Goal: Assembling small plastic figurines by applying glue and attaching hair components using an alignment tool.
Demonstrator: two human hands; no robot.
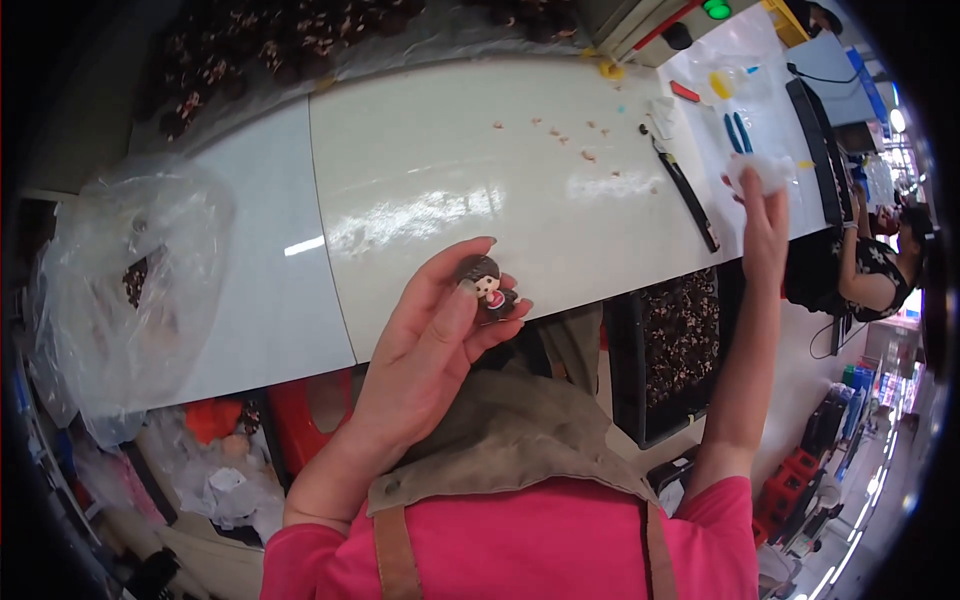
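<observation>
My left hand (425,345) is closed around a small figurine (488,287) with dark brown hair, a pale face and a red patch on its front. The thumb presses against its side, above the table's near edge. Stretched out to the far right, my right hand (765,225) has its fingers on a soft white wad (762,172), perhaps cloth or cotton. Part of the wad hides behind the fingers. Just beyond it lies a tool with two blue handles (738,132). A long black tool (687,195) rests on the table left of my right hand.
Small pale scraps (562,137) dot the white table (430,150). Many dark brown pieces (270,40) line its far side. A clear plastic bag (130,290) sits at the left. Below the near edge stands a black crate (625,370) of similar pieces. Another person (870,265) is at the right.
</observation>
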